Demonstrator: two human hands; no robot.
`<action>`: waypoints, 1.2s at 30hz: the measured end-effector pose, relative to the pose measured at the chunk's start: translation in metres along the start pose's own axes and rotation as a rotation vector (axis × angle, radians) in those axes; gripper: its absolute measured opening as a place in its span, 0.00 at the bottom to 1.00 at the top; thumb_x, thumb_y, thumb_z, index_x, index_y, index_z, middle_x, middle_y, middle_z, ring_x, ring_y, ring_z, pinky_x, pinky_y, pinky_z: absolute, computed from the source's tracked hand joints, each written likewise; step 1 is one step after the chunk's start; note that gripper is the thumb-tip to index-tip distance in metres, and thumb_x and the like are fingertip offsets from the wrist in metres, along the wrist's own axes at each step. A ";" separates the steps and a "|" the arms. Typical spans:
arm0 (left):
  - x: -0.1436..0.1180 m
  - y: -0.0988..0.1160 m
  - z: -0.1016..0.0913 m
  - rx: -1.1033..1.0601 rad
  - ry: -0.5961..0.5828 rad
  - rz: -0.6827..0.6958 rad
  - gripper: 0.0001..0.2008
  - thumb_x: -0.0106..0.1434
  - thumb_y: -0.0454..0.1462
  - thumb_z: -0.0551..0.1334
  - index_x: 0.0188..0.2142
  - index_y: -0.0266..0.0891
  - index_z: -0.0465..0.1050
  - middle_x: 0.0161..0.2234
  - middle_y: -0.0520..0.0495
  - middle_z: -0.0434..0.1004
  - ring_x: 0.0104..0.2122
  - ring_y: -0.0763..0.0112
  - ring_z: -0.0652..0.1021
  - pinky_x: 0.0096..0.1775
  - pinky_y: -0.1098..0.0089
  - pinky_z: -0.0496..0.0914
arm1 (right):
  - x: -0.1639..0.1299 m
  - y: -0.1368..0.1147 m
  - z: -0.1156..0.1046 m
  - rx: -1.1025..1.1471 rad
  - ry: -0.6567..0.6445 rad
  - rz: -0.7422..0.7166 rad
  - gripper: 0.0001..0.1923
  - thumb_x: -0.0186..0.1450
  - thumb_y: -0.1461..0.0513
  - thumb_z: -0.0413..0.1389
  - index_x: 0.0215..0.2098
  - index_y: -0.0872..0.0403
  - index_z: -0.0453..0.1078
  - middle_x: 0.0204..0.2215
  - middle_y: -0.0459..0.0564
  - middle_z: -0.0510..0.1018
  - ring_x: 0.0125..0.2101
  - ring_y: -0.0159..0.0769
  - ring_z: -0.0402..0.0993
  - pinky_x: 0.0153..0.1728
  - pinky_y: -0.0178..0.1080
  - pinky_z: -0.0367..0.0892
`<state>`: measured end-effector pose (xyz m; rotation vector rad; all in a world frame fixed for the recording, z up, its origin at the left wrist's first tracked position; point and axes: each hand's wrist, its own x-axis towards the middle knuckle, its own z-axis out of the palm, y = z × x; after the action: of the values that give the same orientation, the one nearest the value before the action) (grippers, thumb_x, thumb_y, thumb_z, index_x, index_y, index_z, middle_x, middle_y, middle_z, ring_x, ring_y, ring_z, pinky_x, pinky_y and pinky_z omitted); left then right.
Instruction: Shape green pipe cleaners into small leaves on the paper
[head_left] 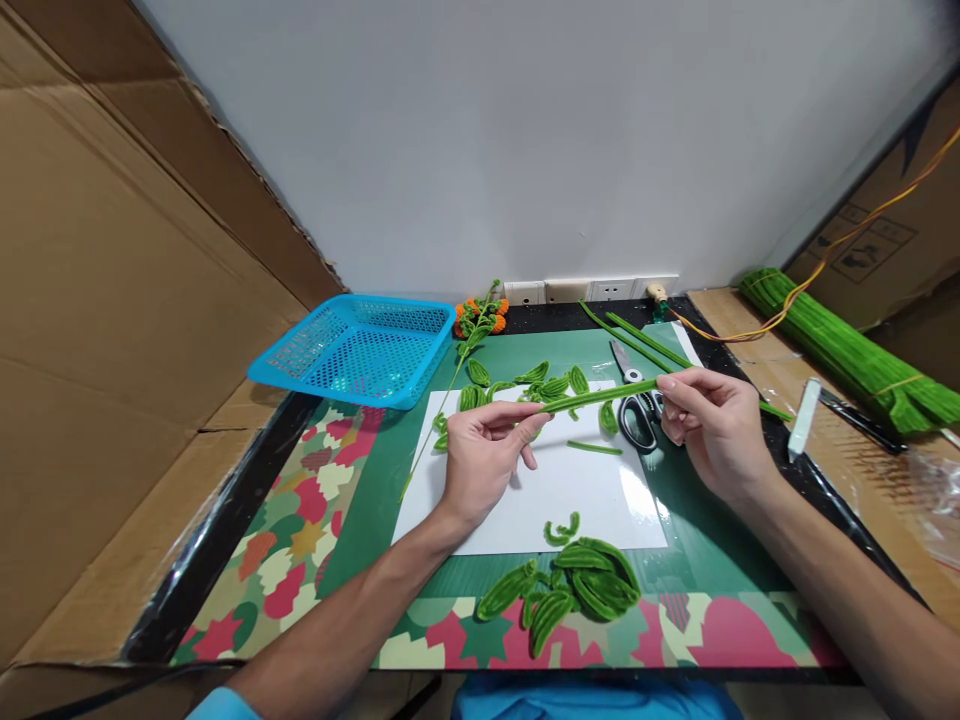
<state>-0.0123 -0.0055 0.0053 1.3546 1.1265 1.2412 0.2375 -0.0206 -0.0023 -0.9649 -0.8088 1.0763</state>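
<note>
Green pipe cleaners (pixel 600 397), a few lying side by side, are stretched between my hands above a white sheet of paper (pixel 577 500). My left hand (pixel 491 450) pinches their left end, and the fingers of my right hand (pixel 709 425) close on the right end. Behind them on the paper lie several leaves made of green pipe cleaner (pixel 536 374) and a short cut piece (pixel 594 447). Scissors (pixel 637 425) with black handles rest beside my right hand, partly hidden by it. A bunch of finished green leaves (pixel 596 580) lies nearer to me.
A blue mesh basket (pixel 352 390) stands at the back left, near a green stem with orange flowers (pixel 480 325). Loose pipe cleaners (pixel 649 340) lie at the back. To the right are a thick green bundle (pixel 847 345), a white tool (pixel 805 420) and a cable (pixel 795 295).
</note>
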 end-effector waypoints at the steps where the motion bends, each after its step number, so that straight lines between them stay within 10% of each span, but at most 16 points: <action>1: 0.000 0.000 0.000 0.000 0.000 0.011 0.11 0.58 0.39 0.77 0.39 0.34 0.87 0.27 0.45 0.85 0.16 0.75 0.77 0.17 0.76 0.67 | 0.000 0.000 -0.001 0.003 -0.004 0.005 0.11 0.58 0.60 0.74 0.26 0.56 0.80 0.16 0.41 0.69 0.14 0.24 0.61 0.13 0.29 0.57; 36: -0.007 0.002 -0.001 0.015 -0.039 0.113 0.09 0.60 0.38 0.76 0.41 0.38 0.89 0.32 0.42 0.88 0.18 0.74 0.77 0.22 0.72 0.75 | 0.000 -0.001 0.000 0.014 -0.016 0.106 0.12 0.56 0.59 0.75 0.25 0.56 0.79 0.16 0.41 0.68 0.14 0.24 0.60 0.13 0.30 0.55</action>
<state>-0.0134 -0.0128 0.0067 1.4651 1.0461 1.2833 0.2381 -0.0204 -0.0018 -0.9978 -0.7693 1.1810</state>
